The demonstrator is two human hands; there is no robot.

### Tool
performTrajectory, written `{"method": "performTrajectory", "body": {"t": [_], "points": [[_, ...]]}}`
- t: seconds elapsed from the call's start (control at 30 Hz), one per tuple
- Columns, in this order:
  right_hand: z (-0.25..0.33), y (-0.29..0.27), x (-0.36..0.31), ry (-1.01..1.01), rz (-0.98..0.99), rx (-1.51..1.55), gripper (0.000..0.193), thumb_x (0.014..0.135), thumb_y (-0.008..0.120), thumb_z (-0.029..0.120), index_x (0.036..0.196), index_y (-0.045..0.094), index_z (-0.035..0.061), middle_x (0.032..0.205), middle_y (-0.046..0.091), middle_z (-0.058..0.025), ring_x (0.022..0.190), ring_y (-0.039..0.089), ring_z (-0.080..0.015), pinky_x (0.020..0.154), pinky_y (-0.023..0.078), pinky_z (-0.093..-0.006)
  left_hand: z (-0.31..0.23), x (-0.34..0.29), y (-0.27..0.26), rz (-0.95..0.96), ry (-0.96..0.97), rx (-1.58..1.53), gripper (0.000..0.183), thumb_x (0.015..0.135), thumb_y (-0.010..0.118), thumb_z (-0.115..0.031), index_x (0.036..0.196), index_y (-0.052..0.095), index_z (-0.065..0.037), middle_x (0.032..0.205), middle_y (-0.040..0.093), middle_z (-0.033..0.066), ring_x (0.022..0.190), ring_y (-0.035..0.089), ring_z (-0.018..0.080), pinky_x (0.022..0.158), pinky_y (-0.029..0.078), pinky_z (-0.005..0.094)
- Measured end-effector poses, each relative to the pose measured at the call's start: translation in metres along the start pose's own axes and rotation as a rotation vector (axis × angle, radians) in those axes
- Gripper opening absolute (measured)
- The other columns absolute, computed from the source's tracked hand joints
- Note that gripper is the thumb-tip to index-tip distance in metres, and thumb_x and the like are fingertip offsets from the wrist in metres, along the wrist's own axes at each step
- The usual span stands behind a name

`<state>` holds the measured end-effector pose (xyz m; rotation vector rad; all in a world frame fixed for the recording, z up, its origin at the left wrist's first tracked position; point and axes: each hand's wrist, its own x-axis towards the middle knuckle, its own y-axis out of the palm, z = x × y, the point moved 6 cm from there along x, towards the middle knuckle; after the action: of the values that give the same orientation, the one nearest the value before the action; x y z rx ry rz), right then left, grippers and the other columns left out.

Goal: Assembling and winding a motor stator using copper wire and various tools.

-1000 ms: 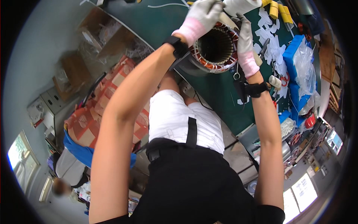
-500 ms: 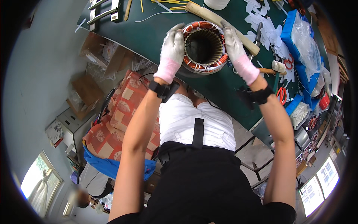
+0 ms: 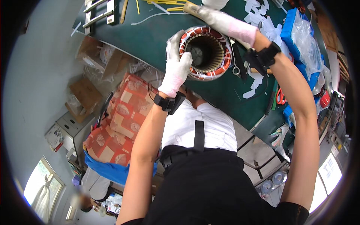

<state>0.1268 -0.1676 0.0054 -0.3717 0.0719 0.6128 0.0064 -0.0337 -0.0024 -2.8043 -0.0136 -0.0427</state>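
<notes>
On the dark green tabletop (image 3: 236, 112), the left hand (image 3: 176, 66) clasps an upright, hollow, orange-and-white-laced metal cylinder (image 3: 227, 57), seemingly steadying it; the right hand (image 3: 217, 20) covers a pale wooden rod (image 3: 190, 8), closure unclear; lifting would need firm fingers.

A: where's this cam mounted?
B: on the head, left one of a fisheye pair, aimed down past the black shirt (image 3: 210, 187) at the worktop (image 3: 225, 93).
A: close in?
B: near but wide, left hand (image 3: 177, 62) and right hand (image 3: 219, 19) fit up top, grey wall (image 3: 37, 93) bending along the left rim.
</notes>
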Motion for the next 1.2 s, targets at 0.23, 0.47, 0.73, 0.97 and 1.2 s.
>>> {"method": "performTrajectory", "body": {"t": [0.23,0.47,0.73,0.97,1.2], "points": [[-0.058,-0.125,-0.147,0.137,-0.793,0.208,0.037,0.099,0.046,0.033,0.114,0.053,0.0000,0.094,0.062,-0.0080,0.086,0.060,-0.0132,0.080,0.048,-0.0271,0.003,0.023,0.008,0.271,-0.057,-0.246,0.058,0.073,0.047,-0.006,0.131,0.045,-0.001,0.122,0.047,0.0175,0.117,0.045,0.0278,0.103,0.034,0.0341],[-0.131,-0.036,-0.344,0.483,-1.128,-0.061,0.026,0.093,0.050,0.013,0.113,0.056,-0.0017,0.098,0.062,-0.0089,0.085,0.057,-0.0139,0.078,0.047,-0.0277,0.005,0.042,0.005,0.397,-0.231,-0.202,0.051,0.081,0.052,0.000,0.132,0.046,-0.002,0.122,0.054,0.0099,0.107,0.053,0.0180,0.097,0.041,0.0289],[-0.152,-0.097,-0.386,0.518,-1.115,-0.612,0.022,0.087,0.047,0.006,0.105,0.059,-0.0004,0.101,0.061,-0.0204,0.095,0.060,-0.0345,0.086,0.046,-0.0406,-0.007,-0.016,-0.005,-0.010,-0.106,-0.106,0.061,0.078,0.039,0.008,0.138,0.040,-0.003,0.131,0.046,0.0120,0.119,0.049,0.0217,0.105,0.035,0.0334],[-0.237,-0.218,-0.331,0.413,-0.699,-1.197,0.054,0.082,0.043,-0.002,0.135,0.043,0.0079,0.124,0.054,-0.0229,0.107,0.056,-0.0387,0.091,0.046,-0.0441,0.004,-0.017,-0.008,0.009,-0.020,-0.100,0.063,0.069,0.040,0.000,0.132,0.044,0.002,0.128,0.046,0.0148,0.121,0.044,0.0264,0.107,0.031,0.0373],[-0.247,-0.255,-0.314,0.641,-0.290,-1.414,0.073,0.080,0.049,-0.005,0.144,0.033,0.0251,0.112,0.061,-0.0133,0.090,0.064,-0.0326,0.077,0.052,-0.0426,-0.005,-0.016,-0.001,-0.008,0.059,-0.032,0.062,0.068,0.044,-0.004,0.129,0.045,0.002,0.128,0.047,0.0178,0.122,0.043,0.0314,0.109,0.030,0.0393]]}}
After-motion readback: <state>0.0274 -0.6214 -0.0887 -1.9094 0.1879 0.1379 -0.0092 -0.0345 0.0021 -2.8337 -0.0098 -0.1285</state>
